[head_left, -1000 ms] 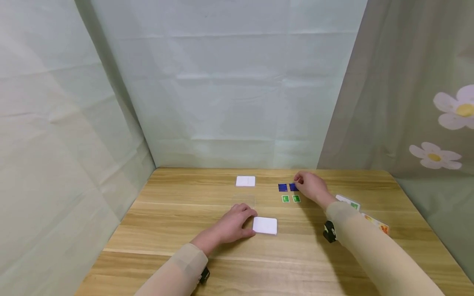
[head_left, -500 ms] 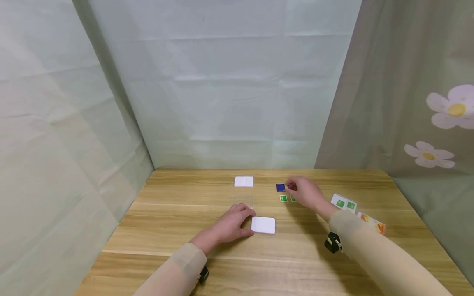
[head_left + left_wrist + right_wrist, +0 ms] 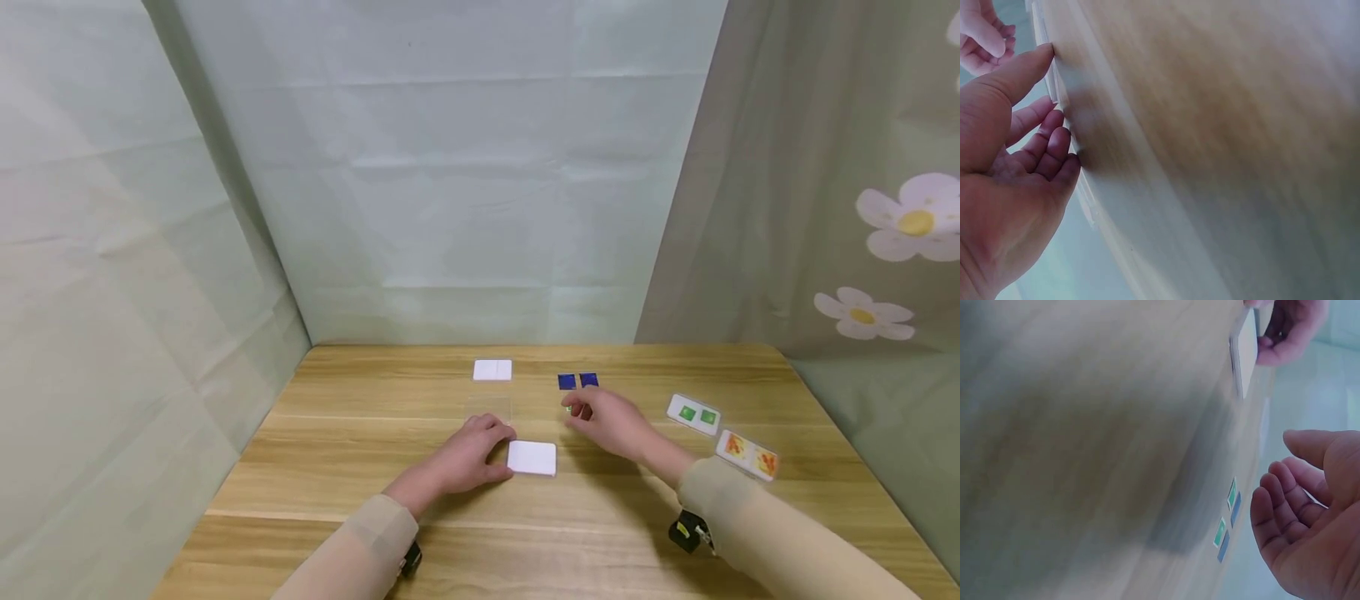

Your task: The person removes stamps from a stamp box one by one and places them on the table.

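In the head view my left hand (image 3: 472,454) rests on the table, thumb and index finger at the left edge of a flat white stack of cards (image 3: 532,458). The right wrist view shows these fingers gripping the end of the stack. My right hand (image 3: 611,425) hovers with loosely curled fingers over two small green squares. Both green squares (image 3: 1220,532) lie on the table in the right wrist view, and nothing shows between the right fingers (image 3: 1266,519). Just beyond are two dark blue squares (image 3: 577,381), side by side.
A white card (image 3: 492,370) lies at the back, with a clear sleeve (image 3: 489,407) nearer me. On the right are a card with two green squares (image 3: 693,414) and a card with orange pictures (image 3: 747,455). Curtains stand around the wooden table (image 3: 337,450).
My right hand has come from the right blue square back toward me, over the green squares. Both blue squares now show, and the green ones are mostly covered. My left hand stays put.
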